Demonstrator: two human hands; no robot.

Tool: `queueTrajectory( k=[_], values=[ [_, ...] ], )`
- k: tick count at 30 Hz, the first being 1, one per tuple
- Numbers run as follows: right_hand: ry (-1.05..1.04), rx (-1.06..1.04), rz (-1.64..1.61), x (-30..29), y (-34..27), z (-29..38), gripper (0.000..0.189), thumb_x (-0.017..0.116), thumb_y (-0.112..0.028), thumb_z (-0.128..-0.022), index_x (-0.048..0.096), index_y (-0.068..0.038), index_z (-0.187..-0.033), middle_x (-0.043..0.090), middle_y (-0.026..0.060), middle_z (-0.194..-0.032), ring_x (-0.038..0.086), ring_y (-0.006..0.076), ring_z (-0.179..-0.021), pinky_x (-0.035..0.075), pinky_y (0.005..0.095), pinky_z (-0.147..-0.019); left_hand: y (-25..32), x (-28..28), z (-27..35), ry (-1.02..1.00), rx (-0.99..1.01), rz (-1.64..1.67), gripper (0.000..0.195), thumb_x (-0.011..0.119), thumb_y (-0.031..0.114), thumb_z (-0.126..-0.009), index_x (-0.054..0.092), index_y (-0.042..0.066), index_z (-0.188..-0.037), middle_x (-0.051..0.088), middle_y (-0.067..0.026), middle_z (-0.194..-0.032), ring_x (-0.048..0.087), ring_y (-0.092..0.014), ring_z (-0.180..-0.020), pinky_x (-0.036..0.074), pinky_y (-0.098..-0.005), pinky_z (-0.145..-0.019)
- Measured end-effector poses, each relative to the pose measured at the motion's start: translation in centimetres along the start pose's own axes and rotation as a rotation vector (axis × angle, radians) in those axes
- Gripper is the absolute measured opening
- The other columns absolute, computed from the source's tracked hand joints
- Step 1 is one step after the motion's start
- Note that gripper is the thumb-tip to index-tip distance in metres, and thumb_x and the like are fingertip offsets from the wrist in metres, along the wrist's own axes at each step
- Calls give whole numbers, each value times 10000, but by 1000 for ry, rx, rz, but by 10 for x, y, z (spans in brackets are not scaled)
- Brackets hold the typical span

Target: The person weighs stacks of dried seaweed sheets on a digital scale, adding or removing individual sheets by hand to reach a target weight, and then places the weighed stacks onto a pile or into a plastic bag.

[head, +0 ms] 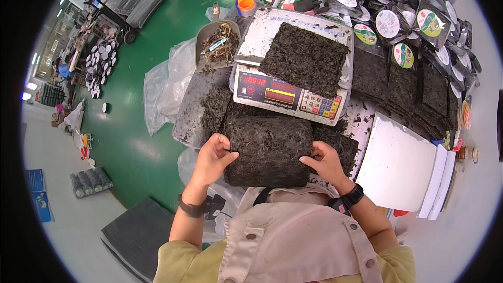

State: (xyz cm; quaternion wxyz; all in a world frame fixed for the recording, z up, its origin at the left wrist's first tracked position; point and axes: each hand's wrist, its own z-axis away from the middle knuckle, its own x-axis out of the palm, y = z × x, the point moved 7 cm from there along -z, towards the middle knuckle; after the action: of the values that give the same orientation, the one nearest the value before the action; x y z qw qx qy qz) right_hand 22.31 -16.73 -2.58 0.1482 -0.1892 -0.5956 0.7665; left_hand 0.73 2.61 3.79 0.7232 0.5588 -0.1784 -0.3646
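Between my two hands is a dark, rough-textured sheet of dried seaweed, held close in front of my apron. My left hand pinches its left edge, thumb on top. On the opposite edge, my right hand grips it the same way. Just beyond stands a digital weighing scale with a lit red display. Another seaweed sheet lies askew on the scale's pan and overhangs its keypad. More seaweed shows under and to the right of the held sheet, partly hidden by it.
A dustpan with brown scraps sits left of the scale, near an orange tape dispenser. Stacked seaweed sheets and a heap of labelled packets fill the right. White boards lie nearer. Clear plastic bags hang at the left.
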Motion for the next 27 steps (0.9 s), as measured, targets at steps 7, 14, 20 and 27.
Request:
queueTrajectory(
  k=[7, 14, 20, 27],
  values=[
    [201, -206, -145, -13, -31, 8, 291, 553, -18, -879, 554, 4, -1169, 584, 36, -895, 551, 77, -740, 456, 200, -645, 1, -10, -16, -6, -177, 201, 218, 627, 1, -818, 474, 98, -940, 504, 59, -740, 452, -26, -597, 351, -174, -463],
    [220, -432, 168, -24, -55, 4, 414, 536, 144, -716, 652, -62, -1057, 564, 84, -950, 561, 190, -850, 448, 258, -762, 28, 4, -22, 11, -106, 231, 264, 626, 16, -829, 526, 95, -1060, 523, 53, -751, 455, -15, -624, 380, -157, -488],
    [247, -564, 241, -42, -77, -12, 299, 584, 61, -723, 662, -51, -989, 569, 94, -940, 565, 205, -827, 449, 264, -738, 31, 2, -51, -89, -88, 224, 208, 573, 207, -908, 622, 35, -1012, 532, 57, -764, 467, -29, -633, 406, -163, -525],
    [589, -306, -81, -93, -114, -77, 396, 713, -210, -801, 568, 72, -1038, 597, 45, -718, 541, 68, -609, 430, 218, -517, 107, 21, -152, -138, 117, -65, 369, 500, 308, -942, 603, -34, -1035, 641, -46, -919, 567, -94, -857, 437, -233, -782]
  ],
)
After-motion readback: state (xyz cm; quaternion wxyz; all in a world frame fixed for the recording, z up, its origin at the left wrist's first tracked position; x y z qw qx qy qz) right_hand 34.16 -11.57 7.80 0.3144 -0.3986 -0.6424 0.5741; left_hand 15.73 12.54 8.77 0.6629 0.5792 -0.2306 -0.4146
